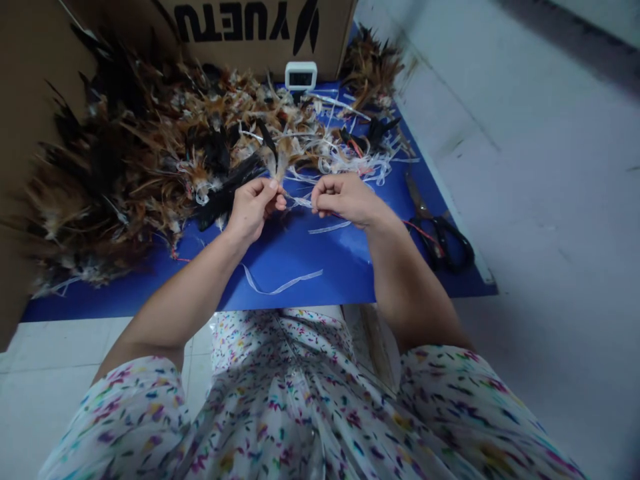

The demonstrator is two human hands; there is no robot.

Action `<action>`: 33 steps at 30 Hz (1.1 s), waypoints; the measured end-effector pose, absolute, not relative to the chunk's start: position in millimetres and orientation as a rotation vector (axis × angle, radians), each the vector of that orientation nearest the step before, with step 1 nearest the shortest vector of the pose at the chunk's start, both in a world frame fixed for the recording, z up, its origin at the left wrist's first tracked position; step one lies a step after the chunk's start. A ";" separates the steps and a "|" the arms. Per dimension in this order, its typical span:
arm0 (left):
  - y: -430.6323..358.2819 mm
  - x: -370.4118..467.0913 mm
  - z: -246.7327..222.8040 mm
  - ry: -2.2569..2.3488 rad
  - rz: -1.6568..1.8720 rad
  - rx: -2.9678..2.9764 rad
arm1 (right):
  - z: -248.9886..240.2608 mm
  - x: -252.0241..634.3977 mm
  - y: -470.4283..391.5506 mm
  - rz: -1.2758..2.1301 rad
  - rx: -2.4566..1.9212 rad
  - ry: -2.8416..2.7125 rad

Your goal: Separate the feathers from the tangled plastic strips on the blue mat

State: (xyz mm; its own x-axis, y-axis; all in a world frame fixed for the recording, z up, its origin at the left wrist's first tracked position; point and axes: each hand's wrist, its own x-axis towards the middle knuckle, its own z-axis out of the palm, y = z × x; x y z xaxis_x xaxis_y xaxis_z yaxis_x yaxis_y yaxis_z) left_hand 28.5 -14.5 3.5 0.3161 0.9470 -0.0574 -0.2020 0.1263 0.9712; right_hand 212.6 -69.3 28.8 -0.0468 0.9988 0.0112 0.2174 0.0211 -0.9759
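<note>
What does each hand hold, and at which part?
Left hand pinches small feathers at their quill ends. Right hand grips a thin red thread.

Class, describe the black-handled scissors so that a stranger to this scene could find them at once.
Start at the blue sheet on the floor and follow it to its right edge. There, just right of the person's right hand, lie the black-handled scissors: the only dark metal tool, apart from the feathers and white strips.

Small craft workshop, feather heap (140, 153), cardboard box (260, 27), scissors (440, 233), blue work mat (300, 267)
</note>
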 end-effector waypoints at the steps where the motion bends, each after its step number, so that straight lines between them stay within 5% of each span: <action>1: -13.7 28.2 3.0 0.865 1.014 1.097 | 29.0 216.2 -69.4 1.111 -1.335 -1.406; 25: -30.4 30.5 4.5 0.737 0.856 1.120 | 21.9 221.7 -67.6 0.867 -1.296 -1.439; 33: -30.9 31.3 3.2 0.703 0.799 1.065 | 12.6 217.1 -64.4 0.481 -1.435 -1.565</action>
State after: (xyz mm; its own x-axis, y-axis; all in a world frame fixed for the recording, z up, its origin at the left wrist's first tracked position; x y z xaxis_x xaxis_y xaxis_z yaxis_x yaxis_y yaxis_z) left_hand 31.3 -30.9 3.2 0.5327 0.8385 -0.1147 -0.2212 0.2688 0.9375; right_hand 217.1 -64.4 12.6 0.1124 0.9254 0.3618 0.5621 0.2410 -0.7912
